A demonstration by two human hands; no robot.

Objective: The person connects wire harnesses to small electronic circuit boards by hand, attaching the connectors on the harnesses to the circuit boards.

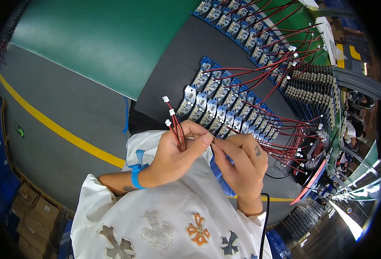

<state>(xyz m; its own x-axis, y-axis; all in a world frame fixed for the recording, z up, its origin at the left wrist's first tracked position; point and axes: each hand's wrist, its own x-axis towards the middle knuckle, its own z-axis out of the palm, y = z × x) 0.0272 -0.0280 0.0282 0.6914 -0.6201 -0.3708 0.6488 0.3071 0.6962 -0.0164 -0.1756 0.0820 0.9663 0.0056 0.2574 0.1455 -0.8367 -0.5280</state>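
Note:
My left hand (177, 149) is closed around a few red and black wire leads (177, 125), whose white plugs (172, 112) stick up past the fingers. A blue wrist strap (137, 176) circles that wrist. Close beside it, the fingertips of my right hand (242, 162) are pinched together, meeting the left thumb and forefinger at a short dark wire end (213, 141). Just beyond both hands lies a panel of blue circuit boards (220, 93) in rows, with red and black leads (263, 110) running off to the right.
The panel rests on a black mat (169, 77) over a green tabletop (91, 39). Another board panel (242, 26) lies farther back. Boards stand stacked (313, 86) at the right. A black cord (266, 216) hangs by my right forearm. Cardboard boxes (37, 216) are on the floor at left.

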